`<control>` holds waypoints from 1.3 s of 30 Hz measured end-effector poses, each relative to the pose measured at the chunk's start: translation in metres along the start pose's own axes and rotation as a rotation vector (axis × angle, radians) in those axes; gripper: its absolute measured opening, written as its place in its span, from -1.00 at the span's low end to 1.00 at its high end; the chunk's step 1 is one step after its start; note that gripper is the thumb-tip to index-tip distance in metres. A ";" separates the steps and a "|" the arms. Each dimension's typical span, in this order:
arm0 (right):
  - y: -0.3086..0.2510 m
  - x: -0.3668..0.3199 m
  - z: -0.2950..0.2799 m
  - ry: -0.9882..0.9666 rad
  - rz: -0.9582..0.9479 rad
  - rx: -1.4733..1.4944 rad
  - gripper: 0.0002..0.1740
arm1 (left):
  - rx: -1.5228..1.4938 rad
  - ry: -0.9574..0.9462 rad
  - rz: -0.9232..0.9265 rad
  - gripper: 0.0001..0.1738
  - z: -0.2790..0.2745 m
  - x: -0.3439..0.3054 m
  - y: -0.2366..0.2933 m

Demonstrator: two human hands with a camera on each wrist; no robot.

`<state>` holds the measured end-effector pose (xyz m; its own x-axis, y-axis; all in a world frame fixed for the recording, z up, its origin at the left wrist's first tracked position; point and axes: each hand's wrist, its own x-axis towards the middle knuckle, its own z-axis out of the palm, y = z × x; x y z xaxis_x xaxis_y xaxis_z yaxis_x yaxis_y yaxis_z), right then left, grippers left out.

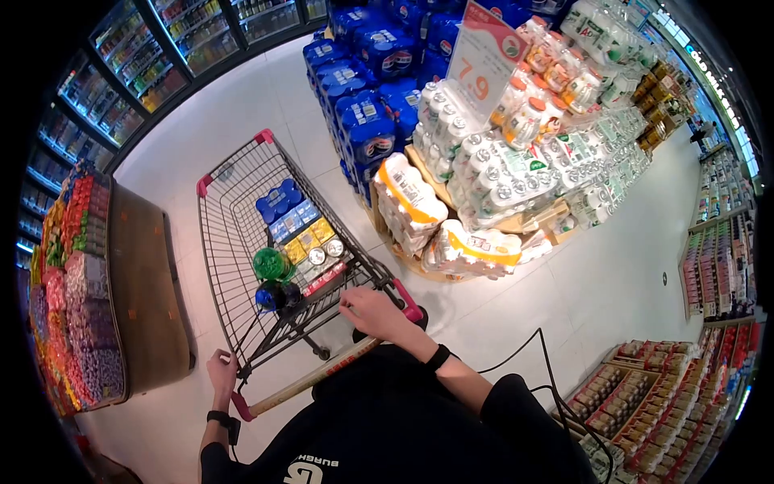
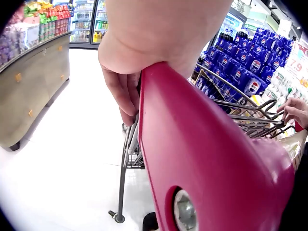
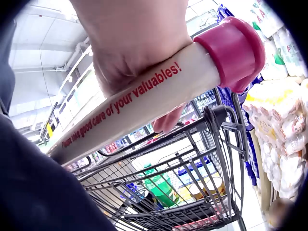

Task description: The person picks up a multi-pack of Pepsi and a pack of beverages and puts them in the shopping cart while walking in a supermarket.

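A shopping cart [image 1: 211, 242] with pink corners stands before me. The heel of my left hand [image 1: 222, 373] rests on its pink left handle bracket [image 2: 192, 139], fingers hanging loosely along the outer side. My right hand [image 1: 375, 313] lies over the pale handle bar [image 3: 130, 103] near its right end, the wrist on the bar and relaxed fingers reaching past it. In the basket lie a blue can pack [image 1: 280, 200], a yellow pack [image 1: 310, 239], a red pack [image 1: 325, 280], a green bottle [image 1: 272, 264] and a dark bottle with a blue label [image 1: 276, 296].
Stacked blue Pepsi packs [image 1: 367, 121] and wrapped bottle packs [image 1: 500, 173] stand ahead right, with a price sign [image 1: 480, 60] above. A candy bin [image 1: 145, 282] stands left. Drink fridges [image 1: 129, 68] line the back, and shelves of goods [image 1: 645, 395] stand at the lower right.
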<state>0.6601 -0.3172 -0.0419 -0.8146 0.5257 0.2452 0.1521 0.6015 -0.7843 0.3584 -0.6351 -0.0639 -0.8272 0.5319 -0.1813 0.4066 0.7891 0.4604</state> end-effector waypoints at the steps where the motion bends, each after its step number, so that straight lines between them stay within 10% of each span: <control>1: 0.000 0.000 -0.005 -0.021 0.021 0.082 -0.83 | 0.007 0.015 0.011 -0.78 0.003 0.000 -0.002; 10: -0.004 -0.010 -0.101 -0.032 -0.040 0.280 -0.85 | -0.011 0.061 0.019 -0.80 0.011 -0.001 -0.001; 17: -0.003 0.044 -0.256 0.649 -0.258 -0.146 -0.84 | -0.049 0.031 -0.020 -0.78 0.013 -0.003 0.002; 26: 0.037 0.081 -0.421 1.290 -0.171 -0.411 -0.23 | -0.106 0.043 -0.077 -0.78 0.016 -0.003 0.000; 33: 0.105 0.104 -0.487 1.150 0.119 -0.250 0.31 | -0.115 0.061 -0.102 -0.78 0.014 -0.004 0.011; 39: 0.114 0.116 -0.481 1.164 0.265 -0.464 0.24 | -0.112 0.065 -0.110 -0.79 0.014 -0.003 0.003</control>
<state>0.8520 0.1019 0.1716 0.2030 0.7335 0.6487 0.6055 0.4266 -0.6718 0.3675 -0.6297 -0.0741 -0.8890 0.4206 -0.1811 0.2695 0.8003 0.5357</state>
